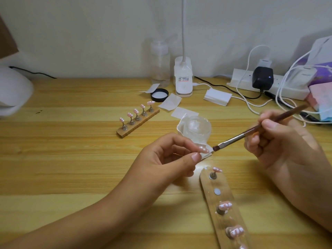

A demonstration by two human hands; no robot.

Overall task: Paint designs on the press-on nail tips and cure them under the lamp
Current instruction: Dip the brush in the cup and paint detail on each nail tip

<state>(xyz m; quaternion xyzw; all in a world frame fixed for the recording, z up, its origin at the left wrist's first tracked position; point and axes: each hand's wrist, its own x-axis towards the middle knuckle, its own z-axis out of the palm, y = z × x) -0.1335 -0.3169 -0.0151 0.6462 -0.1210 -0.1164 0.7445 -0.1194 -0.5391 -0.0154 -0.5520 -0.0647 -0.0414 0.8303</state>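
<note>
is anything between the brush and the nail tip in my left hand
Nothing blocks it. The bristles of the brush sit just right of the nail tip pinched in the left hand. Only the edge of the white wipe held under the tip lies by them, maybe touching.

We see soft, even, fairly bright light on the pale striped wooden table (71, 159). Well in front of the white gooseneck clip lamp (183, 78) a small patch glares. Far to its left a white domed object (12, 90) blurs, and plank lines bow edgewards.
</note>
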